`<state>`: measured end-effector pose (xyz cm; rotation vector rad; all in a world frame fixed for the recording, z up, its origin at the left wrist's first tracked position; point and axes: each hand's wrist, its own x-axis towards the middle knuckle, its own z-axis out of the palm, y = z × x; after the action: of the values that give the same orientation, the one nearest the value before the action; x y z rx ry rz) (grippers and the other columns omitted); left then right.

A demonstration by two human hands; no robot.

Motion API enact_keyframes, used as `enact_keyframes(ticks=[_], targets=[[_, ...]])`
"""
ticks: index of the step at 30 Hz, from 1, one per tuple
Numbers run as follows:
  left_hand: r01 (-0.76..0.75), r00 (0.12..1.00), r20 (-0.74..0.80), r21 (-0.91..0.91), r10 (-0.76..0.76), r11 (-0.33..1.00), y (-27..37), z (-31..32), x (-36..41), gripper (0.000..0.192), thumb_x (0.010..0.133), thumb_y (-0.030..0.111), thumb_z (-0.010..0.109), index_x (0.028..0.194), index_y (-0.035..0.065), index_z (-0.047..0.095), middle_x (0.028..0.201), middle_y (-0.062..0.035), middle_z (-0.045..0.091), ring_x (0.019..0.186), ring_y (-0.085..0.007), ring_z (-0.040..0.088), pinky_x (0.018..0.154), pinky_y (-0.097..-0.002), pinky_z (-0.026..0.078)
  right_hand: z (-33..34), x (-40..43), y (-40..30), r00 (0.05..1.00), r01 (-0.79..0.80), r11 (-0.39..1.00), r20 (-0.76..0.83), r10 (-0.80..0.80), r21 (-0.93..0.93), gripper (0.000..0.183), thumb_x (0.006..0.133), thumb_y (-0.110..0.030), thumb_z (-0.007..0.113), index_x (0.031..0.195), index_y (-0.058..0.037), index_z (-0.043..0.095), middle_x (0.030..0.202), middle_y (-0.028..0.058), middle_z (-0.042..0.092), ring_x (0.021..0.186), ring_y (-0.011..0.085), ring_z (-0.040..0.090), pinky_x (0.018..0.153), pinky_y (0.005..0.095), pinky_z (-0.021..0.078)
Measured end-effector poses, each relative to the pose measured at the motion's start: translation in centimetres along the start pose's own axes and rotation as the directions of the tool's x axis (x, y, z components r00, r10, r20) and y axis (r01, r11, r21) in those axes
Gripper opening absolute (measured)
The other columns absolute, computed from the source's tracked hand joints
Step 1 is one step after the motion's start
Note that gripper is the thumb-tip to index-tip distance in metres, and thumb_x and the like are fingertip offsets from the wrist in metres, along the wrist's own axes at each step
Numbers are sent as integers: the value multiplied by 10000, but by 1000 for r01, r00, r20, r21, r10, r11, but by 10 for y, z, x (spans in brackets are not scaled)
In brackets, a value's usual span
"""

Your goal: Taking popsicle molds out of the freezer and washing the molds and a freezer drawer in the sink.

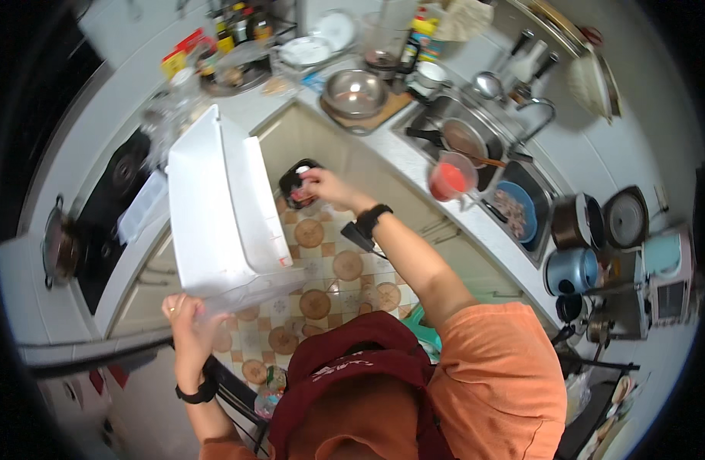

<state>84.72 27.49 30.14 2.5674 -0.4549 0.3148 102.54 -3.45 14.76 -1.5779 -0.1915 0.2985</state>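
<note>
My left hand (187, 322) grips the clear plastic front of a white bin-like drawer (200, 207). The drawer is tilted, with its open side facing up, and stretches away from me beside the left counter. My right hand (329, 188) reaches out over a black container (288, 183), apparently a waste bin, on the tiled floor. Its fingers are bent close together, and small white and pinkish items show by the fingertips. Blur hides whether the hand holds any of them. A black strap is on each wrist.
Along the right counter (407, 164) are a steel bowl (355, 92), a red-tinted plastic jug (453, 177) at the sink, and a blue basin (522, 201) with pale meat-like pieces. A pot (62, 244) and a translucent tray (143, 204) are at the left by the black hob.
</note>
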Motion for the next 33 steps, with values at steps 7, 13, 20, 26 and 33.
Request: enact_keyframes(ticks=[7, 13, 20, 26, 33], targets=[[-41, 998, 47, -159, 49, 986, 83, 21, 89, 415, 485, 161, 717, 633, 27, 353, 646, -68, 265, 657, -218, 281, 601, -303, 261, -122, -170, -89, 993, -24, 994, -115, 11, -109, 227, 789, -78, 496, 1006, -12, 490, 908, 50, 546, 744, 105, 550, 664, 213, 432], [-340, 937, 18, -186, 349, 922, 153, 53, 173, 448, 506, 236, 731, 641, 24, 360, 635, -51, 270, 642, -199, 275, 576, -284, 258, -230, -239, -13, 731, -71, 918, -647, -217, -389, 287, 766, -153, 541, 999, 8, 490, 858, 78, 542, 681, 133, 539, 612, 226, 428], [-505, 833, 87, -282, 546, 816, 194, 103, 241, 435, 510, 244, 727, 640, 33, 370, 630, -49, 296, 649, -204, 281, 593, -286, 255, -255, -223, 47, 646, -247, 968, -750, 140, -32, 410, 743, -245, 554, 1020, 44, 463, 718, 57, 536, 568, 146, 498, 525, 235, 409], [-535, 756, 157, -409, 635, 739, 203, 141, 282, 443, 503, 256, 728, 632, 38, 365, 626, -47, 300, 650, -207, 281, 608, -294, 254, -250, -219, 47, 550, -141, 980, -812, 196, 141, 183, 694, -84, 464, 767, 40, 578, 632, 71, 559, 554, 131, 519, 538, 261, 420], [-657, 623, 140, -441, 770, 612, 229, 170, 309, 414, 490, 191, 729, 625, 38, 368, 625, -56, 301, 646, -215, 289, 610, -287, 255, -227, -286, 32, 417, -114, 980, -887, 199, 166, 220, 745, -89, 449, 856, 56, 571, 663, 58, 560, 539, 101, 497, 511, 226, 402]])
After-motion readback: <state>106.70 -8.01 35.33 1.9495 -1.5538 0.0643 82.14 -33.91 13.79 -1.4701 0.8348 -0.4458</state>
